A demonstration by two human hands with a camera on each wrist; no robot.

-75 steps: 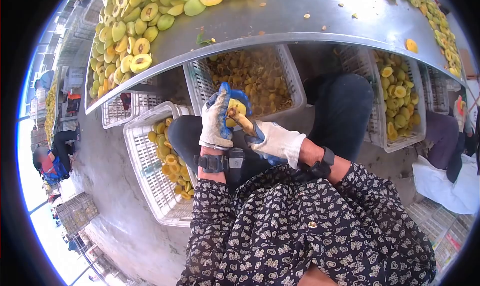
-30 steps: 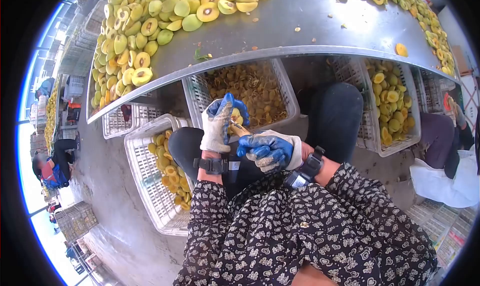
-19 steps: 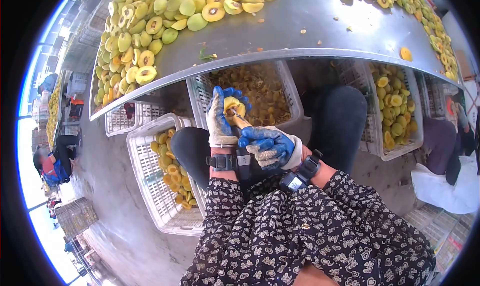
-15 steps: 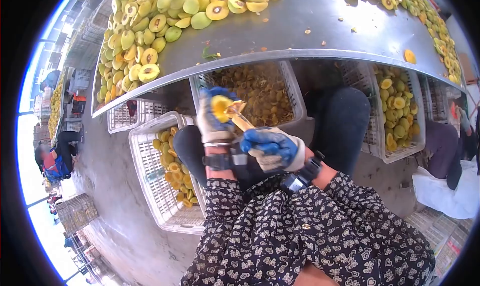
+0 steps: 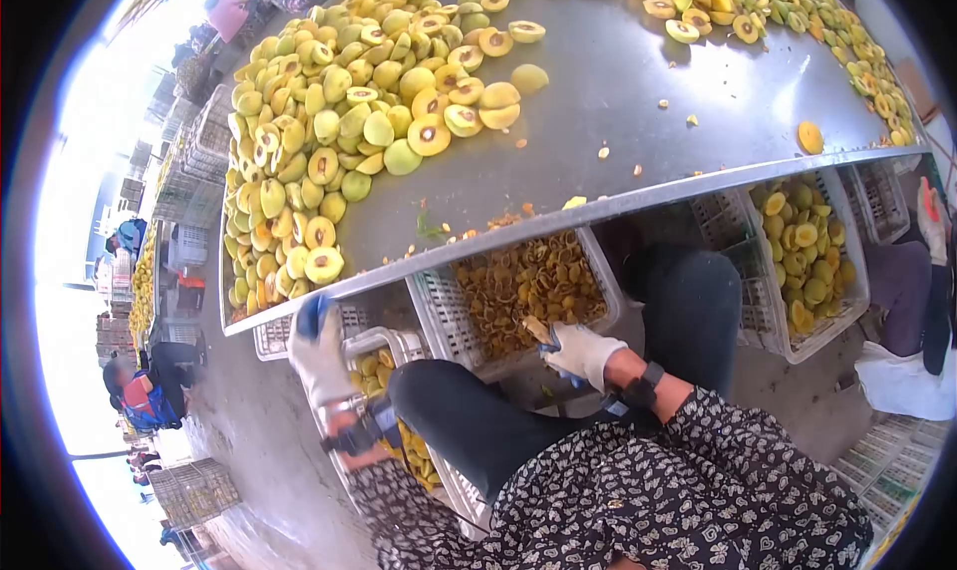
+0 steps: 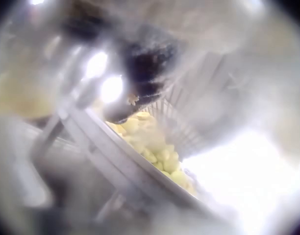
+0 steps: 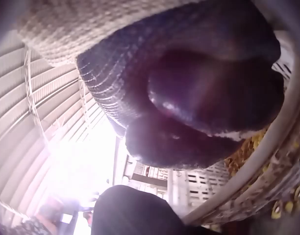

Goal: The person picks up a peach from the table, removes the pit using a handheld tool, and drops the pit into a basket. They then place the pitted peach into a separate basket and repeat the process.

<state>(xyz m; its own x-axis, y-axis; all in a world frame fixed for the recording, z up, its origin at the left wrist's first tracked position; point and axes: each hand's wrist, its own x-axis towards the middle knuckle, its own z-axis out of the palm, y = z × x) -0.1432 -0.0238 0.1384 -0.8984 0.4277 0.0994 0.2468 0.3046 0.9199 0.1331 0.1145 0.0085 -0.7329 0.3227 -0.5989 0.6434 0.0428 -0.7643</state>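
Tan-handled tool (image 5: 538,329): short and blunt, gripped in the right hand (image 5: 580,354), whose fingers are curled tightly round it. It is held low, just before a white slatted crate of brown pits (image 5: 528,286).
Left hand (image 5: 319,349): held well apart from the right, lifted beside the table edge and blurred. Whether anything is held cannot be told.
Gloves: white knit with a blue rubbery coating.
Halved fruit (image 5: 324,264): round, yellow-green and smooth-skinned, with pits seated in the cut faces. It is heaped just above the left hand on a steel table (image 5: 618,131).
Step judged: a reach for a half. A pick calls for a cupped, firm grip on slippery flesh.
Crate of pitted yellow halves (image 5: 384,366): set below the left hand.
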